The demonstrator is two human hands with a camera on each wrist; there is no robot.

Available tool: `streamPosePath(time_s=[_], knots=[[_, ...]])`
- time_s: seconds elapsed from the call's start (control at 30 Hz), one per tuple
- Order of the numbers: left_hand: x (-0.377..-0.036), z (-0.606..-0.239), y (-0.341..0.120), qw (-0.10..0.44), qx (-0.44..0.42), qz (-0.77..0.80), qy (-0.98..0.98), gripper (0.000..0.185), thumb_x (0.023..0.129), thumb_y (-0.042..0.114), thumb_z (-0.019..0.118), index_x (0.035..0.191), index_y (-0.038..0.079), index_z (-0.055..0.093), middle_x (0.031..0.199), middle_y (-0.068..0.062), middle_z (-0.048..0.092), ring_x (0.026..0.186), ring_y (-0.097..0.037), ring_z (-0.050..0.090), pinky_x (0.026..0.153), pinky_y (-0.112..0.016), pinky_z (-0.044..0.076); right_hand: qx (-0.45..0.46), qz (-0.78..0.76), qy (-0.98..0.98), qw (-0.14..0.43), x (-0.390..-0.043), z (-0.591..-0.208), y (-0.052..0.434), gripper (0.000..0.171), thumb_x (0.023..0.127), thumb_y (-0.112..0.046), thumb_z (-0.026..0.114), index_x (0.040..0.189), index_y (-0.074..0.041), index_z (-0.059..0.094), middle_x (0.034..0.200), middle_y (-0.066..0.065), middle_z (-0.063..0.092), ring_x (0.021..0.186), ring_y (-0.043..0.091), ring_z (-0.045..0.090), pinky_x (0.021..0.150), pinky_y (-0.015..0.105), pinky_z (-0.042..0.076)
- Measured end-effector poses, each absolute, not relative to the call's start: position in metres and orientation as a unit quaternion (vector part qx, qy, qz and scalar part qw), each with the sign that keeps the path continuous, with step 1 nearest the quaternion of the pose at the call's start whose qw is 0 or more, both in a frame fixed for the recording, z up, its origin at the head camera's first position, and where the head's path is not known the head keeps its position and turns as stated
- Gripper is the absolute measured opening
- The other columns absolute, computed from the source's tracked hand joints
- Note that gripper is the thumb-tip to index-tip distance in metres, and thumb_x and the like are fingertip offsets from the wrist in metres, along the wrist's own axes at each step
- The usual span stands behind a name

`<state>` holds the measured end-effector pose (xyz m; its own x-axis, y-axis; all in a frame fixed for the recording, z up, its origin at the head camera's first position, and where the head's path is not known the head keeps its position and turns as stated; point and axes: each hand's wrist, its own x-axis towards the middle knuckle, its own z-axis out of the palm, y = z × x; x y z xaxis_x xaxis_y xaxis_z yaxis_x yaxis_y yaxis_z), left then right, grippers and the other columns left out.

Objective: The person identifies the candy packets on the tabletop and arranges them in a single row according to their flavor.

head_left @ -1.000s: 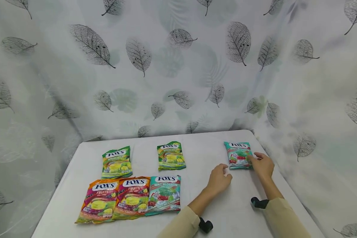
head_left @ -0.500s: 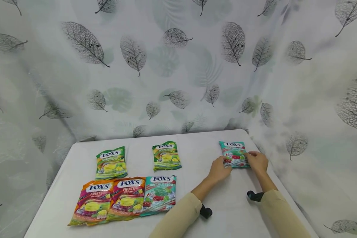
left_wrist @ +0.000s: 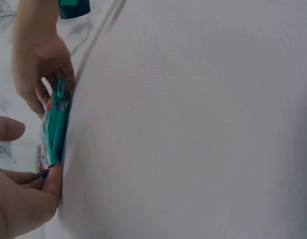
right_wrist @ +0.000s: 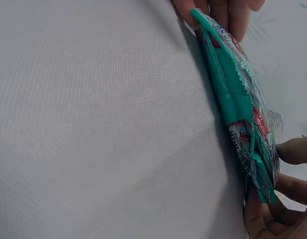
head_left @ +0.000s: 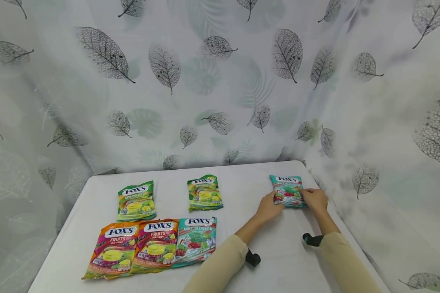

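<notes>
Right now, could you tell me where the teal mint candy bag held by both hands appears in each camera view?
Head: the teal mint bag lies at the table's far right, between the left hand and right hand.
Left wrist: at the left edge, seen edge-on.
Right wrist: at the right, edge-on.
Shared landmark: the white tablecloth under the bag.

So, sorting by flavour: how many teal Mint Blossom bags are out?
2: one teal bag at the table's far right, held by both hands; another in the near row, rightmost.

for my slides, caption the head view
Both hands, left hand and right hand, grip a teal candy bag on the white table.
</notes>
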<state>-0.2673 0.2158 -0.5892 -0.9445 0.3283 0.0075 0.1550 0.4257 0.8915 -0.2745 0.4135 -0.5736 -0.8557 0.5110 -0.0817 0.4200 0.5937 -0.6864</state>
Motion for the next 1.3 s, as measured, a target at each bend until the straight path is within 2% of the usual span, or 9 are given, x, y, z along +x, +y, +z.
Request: streamPosePath(time_s=[0.17, 0.27, 0.5, 0.73, 0.87, 1.0, 1.13, 1.2, 1.3], knots=[[-0.267, -0.588, 0.215, 0.113, 0.103, 0.555, 0.818, 0.069, 0.089, 0.023, 0.068, 0.153, 0.003, 0.049, 0.146, -0.011, 0.06, 0.132, -0.023, 0.056, 0.11, -0.038, 0.046, -0.271, 0.406, -0.87, 0.067, -0.272, -0.575, 0.415, 0.057, 0.099, -0.041, 0.066, 0.126, 0.009, 0.07, 0.133, 0.032, 0.063, 0.122, 0.047, 0.057, 0.1, 0.056, 0.048], [-0.267, -0.587, 0.213, 0.12, 0.081, 0.588, 0.796, 0.069, 0.089, 0.021, 0.069, 0.152, 0.003, 0.05, 0.144, -0.013, 0.061, 0.131, -0.025, 0.058, 0.109, -0.04, 0.047, -0.28, 0.443, -0.849, 0.064, -0.271, -0.576, 0.416, 0.058, 0.099, -0.041, 0.068, 0.13, 0.008, 0.068, 0.138, 0.032, 0.059, 0.128, 0.046, 0.052, 0.107, 0.055, 0.044], [-0.266, -0.587, 0.21, 0.112, 0.07, 0.597, 0.791, 0.067, 0.088, 0.022, 0.07, 0.15, 0.005, 0.053, 0.14, -0.012, 0.064, 0.129, -0.025, 0.058, 0.11, -0.041, 0.047, -0.303, 0.494, -0.812, 0.067, -0.271, -0.579, 0.414, 0.057, 0.098, -0.039, 0.071, 0.134, 0.005, 0.067, 0.145, 0.029, 0.054, 0.129, 0.038, 0.048, 0.103, 0.048, 0.043], [-0.261, -0.583, 0.205, 0.113, 0.075, 0.637, 0.759, 0.062, 0.091, 0.021, 0.068, 0.149, 0.002, 0.053, 0.135, -0.013, 0.065, 0.125, -0.024, 0.059, 0.109, -0.041, 0.047, -0.32, 0.523, -0.786, 0.079, -0.268, -0.578, 0.408, 0.055, 0.1, -0.036, 0.069, 0.137, 0.004, 0.064, 0.152, 0.026, 0.051, 0.14, 0.037, 0.044, 0.114, 0.049, 0.039], [-0.26, -0.582, 0.202, 0.103, 0.064, 0.655, 0.746, 0.061, 0.09, 0.019, 0.069, 0.146, 0.003, 0.056, 0.132, -0.01, 0.067, 0.124, -0.024, 0.06, 0.109, -0.04, 0.047, -0.318, 0.534, -0.779, 0.081, -0.267, -0.578, 0.402, 0.057, 0.1, -0.037, 0.068, 0.139, 0.004, 0.063, 0.152, 0.026, 0.051, 0.14, 0.037, 0.044, 0.114, 0.05, 0.04], [-0.256, -0.581, 0.202, 0.099, 0.061, 0.662, 0.74, 0.06, 0.089, 0.02, 0.07, 0.146, 0.005, 0.057, 0.132, -0.009, 0.067, 0.125, -0.023, 0.061, 0.107, -0.038, 0.048, -0.322, 0.55, -0.766, 0.079, -0.263, -0.575, 0.401, 0.058, 0.1, -0.039, 0.069, 0.14, 0.002, 0.063, 0.152, 0.023, 0.051, 0.136, 0.032, 0.048, 0.103, 0.04, 0.047], [-0.251, -0.574, 0.201, 0.095, 0.056, 0.666, 0.738, 0.061, 0.088, 0.019, 0.072, 0.146, 0.006, 0.058, 0.132, -0.008, 0.068, 0.124, -0.023, 0.061, 0.104, -0.037, 0.05, -0.328, 0.572, -0.748, 0.08, -0.258, -0.572, 0.399, 0.058, 0.099, -0.039, 0.071, 0.141, 0.0, 0.063, 0.15, 0.021, 0.054, 0.117, 0.022, 0.056, 0.077, 0.02, 0.049], [-0.248, -0.57, 0.199, 0.091, 0.051, 0.669, 0.736, 0.061, 0.087, 0.019, 0.072, 0.145, 0.007, 0.059, 0.131, -0.008, 0.068, 0.124, -0.023, 0.061, 0.104, -0.037, 0.05, -0.324, 0.578, -0.745, 0.081, -0.256, -0.569, 0.398, 0.059, 0.099, -0.04, 0.072, 0.141, 0.001, 0.063, 0.147, 0.021, 0.056, 0.103, 0.016, 0.059, 0.067, 0.017, 0.049], [-0.243, -0.564, 0.196, 0.083, 0.041, 0.668, 0.738, 0.061, 0.087, 0.019, 0.072, 0.145, 0.009, 0.059, 0.13, -0.007, 0.068, 0.122, -0.021, 0.061, 0.101, -0.036, 0.051, -0.32, 0.58, -0.744, 0.082, -0.254, -0.565, 0.393, 0.058, 0.099, -0.04, 0.071, 0.14, 0.0, 0.064, 0.14, 0.019, 0.059, 0.09, 0.009, 0.059, 0.062, 0.016, 0.05]])
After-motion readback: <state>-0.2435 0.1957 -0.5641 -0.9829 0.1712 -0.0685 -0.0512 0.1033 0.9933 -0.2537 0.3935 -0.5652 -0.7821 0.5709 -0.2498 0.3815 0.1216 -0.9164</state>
